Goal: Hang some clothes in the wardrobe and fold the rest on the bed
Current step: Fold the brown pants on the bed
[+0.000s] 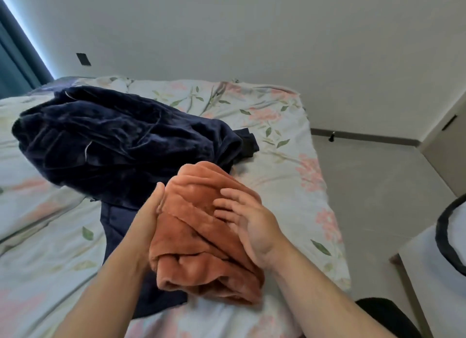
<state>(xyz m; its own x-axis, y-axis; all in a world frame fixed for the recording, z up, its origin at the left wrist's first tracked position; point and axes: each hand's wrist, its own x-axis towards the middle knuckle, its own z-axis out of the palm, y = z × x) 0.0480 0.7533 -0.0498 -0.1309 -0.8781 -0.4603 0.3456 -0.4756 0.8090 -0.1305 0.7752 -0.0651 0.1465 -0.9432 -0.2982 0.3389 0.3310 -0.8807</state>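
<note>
Bed [297,141], one: the mattress is wearing a pale, wrinkled cotton cover printed with pink blossoms and green leaves, and it is carrying every garment listed here.

Orange garment [199,226], one: thick plush fleece in rust orange, folded into a rounded, layered bundle. It is lying toward the near right part of the bed, its left portion resting on a flat dark navy cloth [118,226].

Left hand [151,211], one: it is pressing flat against the left side of the orange bundle, fingers straight and together, thumb uppermost (no curl around the fabric is showing).

Right hand [247,219], one: it is lying on top of the bundle's right half, fingers spread and relaxed, palm on the fleece, gripping nothing.

Navy velvet garment [108,138], one: a glossy, crumpled heap with deep soft folds, sitting behind the bundle toward the bed's far left; a black fabric edge is poking out at its right side.

Dark wall plate [83,59], one: a small rectangle on the plain white wall beyond the bed.

Teal curtain [15,60], one: hanging at the far left.

Writing or labels: none is showing legibly.
</note>
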